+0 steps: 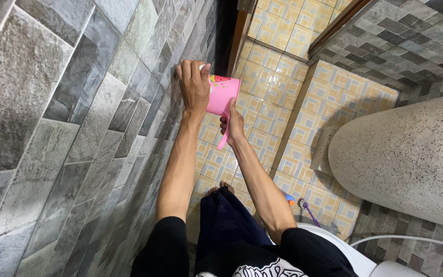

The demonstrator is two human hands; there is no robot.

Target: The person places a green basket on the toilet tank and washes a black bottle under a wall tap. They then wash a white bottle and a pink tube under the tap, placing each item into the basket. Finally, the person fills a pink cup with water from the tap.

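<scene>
Where the pink dipper (221, 95) hangs in the air, it sits right against the grey stone-pattern wall (78, 128), between the person's two hands and well above the patterned floor (283, 97). Its long axis runs from the cup at the top down through a thin pink handle, which points toward the person's feet (220, 188). A small coloured picture shows on the cup's side.

As for the grip, the left hand (194, 84) is curled over the cup's rim on the wall side, its fingers pressed together on the edge, with something white just showing above them that is too small to tell. The right hand (233, 124) sits lower, closed around the handle where it meets the cup, thumb up along the cup's side. So the cup lies up and to the left of the right hand's grip, and just right of the left hand's. Both hands touch the dipper; neither is nearer than the other.

Further out, both forearms reach forward from black sleeves, the left arm running close along the wall. A dark cloth hangs between them over the feet. To the right stands a speckled stone basin (401, 154); near its base lies a small brush with a purple handle (309, 210), and a white toilet rim (349, 251) shows at the bottom edge.
</scene>
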